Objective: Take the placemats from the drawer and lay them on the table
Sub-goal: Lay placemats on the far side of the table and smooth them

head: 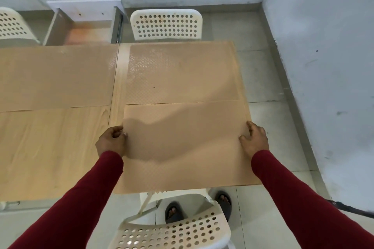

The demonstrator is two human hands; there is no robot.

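The placemat (182, 143) you hold lies between your hands on the near right part of the surface (54, 147). Its far edge meets a second placemat (182, 73) just beyond your fingers, and its near edge reaches the surface's front edge. Its right edge runs close along the surface's right side, with tiled floor (273, 137) open past your right hand (254, 139). Bare wood stretches away to the left of your left hand (111, 139), and a third placemat (54, 77) sits beyond that, well left.

A white perforated chair (166, 24) stands past the far edge, another chair (174, 228) is tucked below your wrists, and an open drawer (81, 30) shows far left.

Your left hand pinches the mat's left edge, fingers curled. Your right hand seems to press its right edge with spread fingers, though the thumb's contact is unclear.
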